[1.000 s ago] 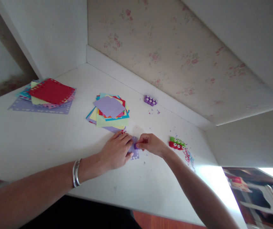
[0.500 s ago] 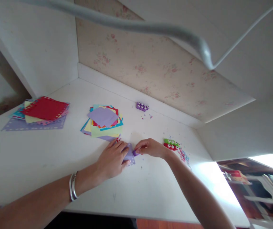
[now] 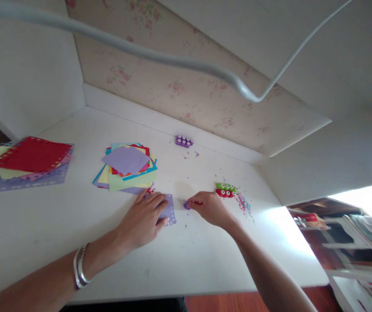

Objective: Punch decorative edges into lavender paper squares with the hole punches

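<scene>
My left hand (image 3: 145, 219) lies with fingers spread on a small purple paper (image 3: 169, 210), which has punched holes along its edge. To the right of that paper, my right hand (image 3: 207, 207) pinches a small purple punch (image 3: 186, 204) between thumb and fingers, just above or on the white table (image 3: 179, 260). A small gap separates the punch from the paper's right edge. Tiny red bits (image 3: 150, 190) lie beyond my left fingers.
Coloured papers (image 3: 127, 160) are stacked left of centre; hole-edged sheets (image 3: 34, 154) lie far left. Purple punches with eye dots (image 3: 184, 141) stand near the back wall. Green and red ones (image 3: 226, 190) are at right, beside scattered paper bits (image 3: 244, 204). A pale cable (image 3: 173, 58) crosses above.
My right hand and the purple punch have moved off the paper's edge to the right. My left hand stays on the paper. The whole view has shifted slightly.
</scene>
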`<move>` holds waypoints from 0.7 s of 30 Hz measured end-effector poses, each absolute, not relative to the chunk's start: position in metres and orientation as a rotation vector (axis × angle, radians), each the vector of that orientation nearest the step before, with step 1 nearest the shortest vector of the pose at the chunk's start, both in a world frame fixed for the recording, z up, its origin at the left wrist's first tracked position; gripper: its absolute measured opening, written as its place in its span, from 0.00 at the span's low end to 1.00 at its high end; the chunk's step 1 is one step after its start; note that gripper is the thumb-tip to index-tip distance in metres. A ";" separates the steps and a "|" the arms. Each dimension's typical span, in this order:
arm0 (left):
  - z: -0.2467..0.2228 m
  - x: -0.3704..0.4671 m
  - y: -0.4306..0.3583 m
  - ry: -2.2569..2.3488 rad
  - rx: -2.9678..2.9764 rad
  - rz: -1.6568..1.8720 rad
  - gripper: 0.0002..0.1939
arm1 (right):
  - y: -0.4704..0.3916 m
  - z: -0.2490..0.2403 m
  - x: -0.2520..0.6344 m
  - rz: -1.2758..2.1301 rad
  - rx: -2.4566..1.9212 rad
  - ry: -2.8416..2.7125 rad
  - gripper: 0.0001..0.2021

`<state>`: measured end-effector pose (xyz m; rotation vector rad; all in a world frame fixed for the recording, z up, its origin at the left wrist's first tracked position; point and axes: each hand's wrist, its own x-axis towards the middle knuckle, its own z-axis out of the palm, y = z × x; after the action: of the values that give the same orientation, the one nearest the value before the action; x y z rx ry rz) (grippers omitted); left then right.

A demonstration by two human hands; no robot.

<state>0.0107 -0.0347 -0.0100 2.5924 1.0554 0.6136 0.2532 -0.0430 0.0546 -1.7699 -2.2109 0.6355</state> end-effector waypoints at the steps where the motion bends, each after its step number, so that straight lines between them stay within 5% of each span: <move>1: -0.011 0.011 -0.034 1.054 2.594 0.610 0.17 | -0.044 0.056 0.256 0.671 -1.786 -2.176 0.09; 6: -0.019 0.011 -0.029 1.030 2.629 0.624 0.18 | -0.039 0.063 0.304 0.848 -1.866 -1.767 0.09; 13: -0.019 0.012 -0.028 1.022 2.659 0.611 0.19 | -0.009 0.072 0.427 0.205 -2.281 -1.522 0.16; 21: -0.019 0.013 -0.028 1.040 2.689 0.610 0.19 | 0.005 0.043 0.486 0.099 -2.493 -1.564 0.09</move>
<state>0.0127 -0.0282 -0.0194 2.6890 1.0404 0.6102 0.4864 0.0055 0.0429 -2.4928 -1.5640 0.0986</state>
